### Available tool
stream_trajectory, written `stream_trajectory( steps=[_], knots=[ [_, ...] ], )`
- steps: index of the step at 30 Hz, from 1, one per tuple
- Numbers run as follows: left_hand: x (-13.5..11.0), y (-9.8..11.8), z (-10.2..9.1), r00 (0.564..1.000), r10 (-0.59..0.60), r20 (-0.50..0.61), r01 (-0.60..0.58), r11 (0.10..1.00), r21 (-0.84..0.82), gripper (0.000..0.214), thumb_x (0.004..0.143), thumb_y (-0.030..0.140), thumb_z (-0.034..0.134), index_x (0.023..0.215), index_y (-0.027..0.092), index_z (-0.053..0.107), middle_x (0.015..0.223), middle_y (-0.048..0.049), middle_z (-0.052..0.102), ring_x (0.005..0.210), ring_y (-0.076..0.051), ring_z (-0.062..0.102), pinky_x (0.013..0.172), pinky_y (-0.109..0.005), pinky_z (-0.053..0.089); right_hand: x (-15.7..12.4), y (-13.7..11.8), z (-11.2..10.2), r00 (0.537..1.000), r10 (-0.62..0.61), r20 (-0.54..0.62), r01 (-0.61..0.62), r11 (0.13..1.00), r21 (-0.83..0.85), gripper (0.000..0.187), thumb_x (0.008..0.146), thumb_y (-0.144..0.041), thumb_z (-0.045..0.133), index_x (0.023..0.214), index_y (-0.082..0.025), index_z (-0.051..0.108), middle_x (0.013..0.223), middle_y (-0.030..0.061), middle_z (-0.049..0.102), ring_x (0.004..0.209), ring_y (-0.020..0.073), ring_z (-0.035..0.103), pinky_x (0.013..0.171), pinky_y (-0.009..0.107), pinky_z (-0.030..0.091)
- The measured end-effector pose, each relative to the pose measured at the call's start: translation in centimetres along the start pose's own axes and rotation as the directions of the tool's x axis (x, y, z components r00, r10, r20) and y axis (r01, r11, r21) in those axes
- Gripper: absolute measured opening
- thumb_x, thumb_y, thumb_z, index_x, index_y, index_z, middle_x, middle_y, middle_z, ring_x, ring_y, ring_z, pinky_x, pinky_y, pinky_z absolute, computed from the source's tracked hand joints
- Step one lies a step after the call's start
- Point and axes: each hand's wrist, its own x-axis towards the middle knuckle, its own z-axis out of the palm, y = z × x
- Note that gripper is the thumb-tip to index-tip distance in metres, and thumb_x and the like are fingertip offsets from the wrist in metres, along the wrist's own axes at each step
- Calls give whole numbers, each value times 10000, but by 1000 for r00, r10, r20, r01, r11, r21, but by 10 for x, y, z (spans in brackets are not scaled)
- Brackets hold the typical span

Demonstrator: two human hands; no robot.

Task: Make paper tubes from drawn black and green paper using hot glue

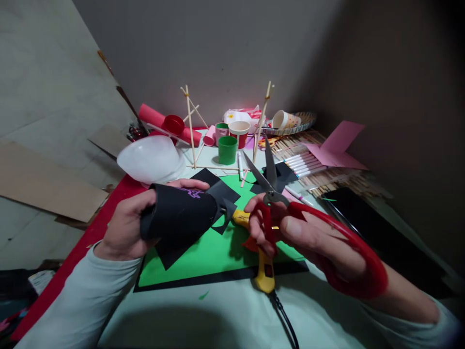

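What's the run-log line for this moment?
left grip: black roll, purple marking | right grip: red-handled scissors, blades apart | beneath: green sheet, yellow corded tool

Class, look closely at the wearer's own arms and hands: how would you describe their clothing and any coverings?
The left hand and right hand are both bare, with no gloves. The left sleeve is pale mint-grey, plain and creased, ending at the wrist. The right sleeve looks alike but sits farther back, baring some forearm.
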Motion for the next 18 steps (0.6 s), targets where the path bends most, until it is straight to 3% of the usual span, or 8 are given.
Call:
stream_trajectory(
  steps=[3, 5, 7, 11, 14, 18],
  knots=[
    [0, -2, 0, 999, -15, -31, 12, 997, -79, 462, 789, 438, 667, 1083, 118, 824, 1145, -132, 816, 996, -301, 775, 833, -349, 668, 1, 0, 0, 974, 144, 173, -200, 904, 378, 344, 1039, -568, 512, 1134, -243, 576, 732, -14, 621, 657, 164, 611, 586, 279, 527],
    [0, -4, -1, 999, -27, -16, 25, 990, -140, 415, 877, 414, 629, 1123, 134, 812, 1246, -120, 787, 1093, -338, 755, 886, -466, 673, 3, -1, -1, 951, 199, 238, -294, 825, 482, 280, 1049, -508, 520, 1089, -235, 568, 651, -38, 591, 575, 143, 576, 559, 263, 497],
    [0, -6, 0, 1000, -19, 7, 20, 978, -210, 383, 883, 379, 646, 1138, 145, 808, 1288, -118, 771, 1122, -373, 749, 904, -558, 664, 5, -3, -2, 946, 211, 246, -310, 811, 496, 286, 1054, -508, 495, 1034, -230, 560, 644, -39, 588, 547, 135, 558, 535, 255, 476],
    [-3, -12, 9, 999, 44, -10, -45, 959, -280, 358, 795, 310, 729, 1090, 129, 823, 1183, -134, 807, 1053, -407, 773, 831, -588, 681, 9, -9, 1, 963, 257, 83, -268, 951, 154, 346, 979, -551, 613, 873, -227, 552, 687, -37, 559, 586, 123, 490, 514, 243, 385],
    [-7, -17, 15, 993, 86, -86, -108, 949, -296, 322, 808, 300, 733, 1081, 155, 821, 1259, -104, 784, 1128, -404, 751, 864, -555, 683, 11, -13, 7, 969, 242, -50, -246, 965, -90, 330, 964, -552, 611, 870, -239, 564, 670, -38, 588, 607, 148, 507, 548, 266, 357],
    [-13, -22, 23, 975, 155, -159, -193, 946, -261, 400, 827, 302, 719, 1206, 185, 771, 1352, -100, 743, 1118, -377, 758, 882, -473, 686, 9, -12, 14, 974, 204, -100, -221, 952, -211, 259, 985, -515, 590, 937, -260, 580, 780, -34, 662, 688, 170, 577, 616, 277, 404]
  ],
)
